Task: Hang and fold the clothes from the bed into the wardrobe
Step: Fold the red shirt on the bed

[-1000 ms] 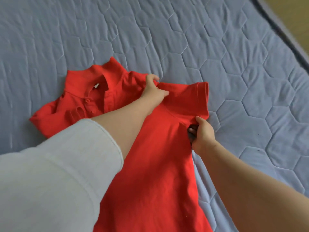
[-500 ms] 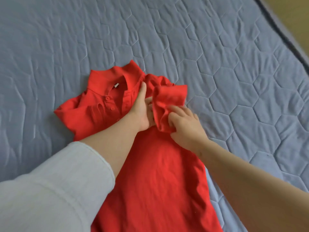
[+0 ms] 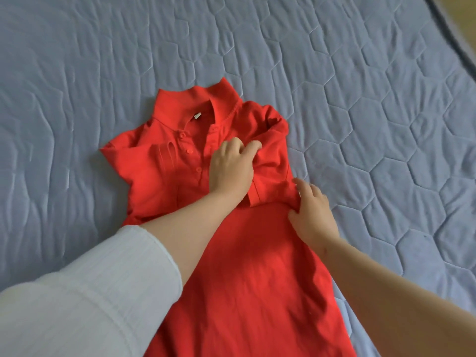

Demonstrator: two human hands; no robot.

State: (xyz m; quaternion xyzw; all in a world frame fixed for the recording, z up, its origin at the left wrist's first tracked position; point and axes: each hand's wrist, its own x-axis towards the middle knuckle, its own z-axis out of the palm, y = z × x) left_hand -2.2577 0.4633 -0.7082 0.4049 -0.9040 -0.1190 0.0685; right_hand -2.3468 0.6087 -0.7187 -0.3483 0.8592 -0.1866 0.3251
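A red polo shirt [image 3: 239,266] lies face up on the blue quilted bed [image 3: 360,112], collar away from me. Its right-hand sleeve [image 3: 273,173] is folded inward over the chest. My left hand [image 3: 229,168] presses down on the chest beside the button placket, fingers bent, thumb on the folded sleeve. At the shirt's right side edge, just below the sleeve cuff, my right hand [image 3: 311,212] pinches the fabric between thumb and fingers. The other sleeve [image 3: 123,155] lies bunched at the left. The hem runs out of view at the bottom.
The quilted cover reaches round the shirt on the left, far and right sides. The bed's dark piped edge [image 3: 453,39] and a strip of floor show at the top right corner. No wardrobe or other clothes are in view.
The right sleeve, spread out a second ago, has been folded in over the chest and laid flat. My right hand has moved down to the side edge; my left hand stays on the chest.
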